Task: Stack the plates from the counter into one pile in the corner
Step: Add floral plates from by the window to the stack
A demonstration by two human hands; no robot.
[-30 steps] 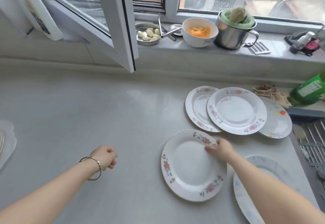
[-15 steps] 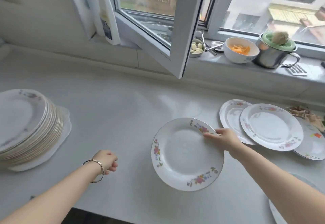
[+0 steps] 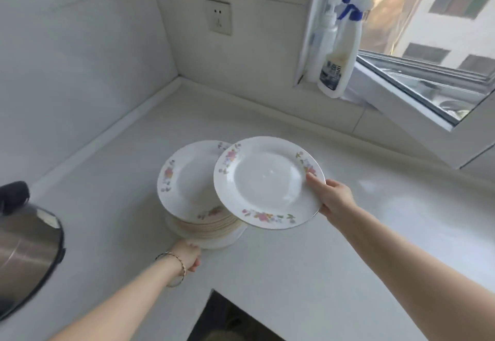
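Leftmost, a steel kettle (image 3: 25,249) sits at the white counter's (image 3: 308,273) left edge; tiled walls meet behind, with a wall socket (image 3: 219,16); the left hand (image 3: 188,255) touches the base of the plate pile (image 3: 198,193) near the corner, its grip unclear; the right hand (image 3: 333,200) pinches a floral plate (image 3: 267,182), tilted, overlapping the pile's right side; spray bottles (image 3: 340,54) stand by the open window (image 3: 428,81).

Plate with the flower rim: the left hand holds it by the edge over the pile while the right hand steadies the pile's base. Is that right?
The hands are swapped. In the head view the right hand holds the plate by its edge, partly over the pile, and the left hand rests at the pile's base.
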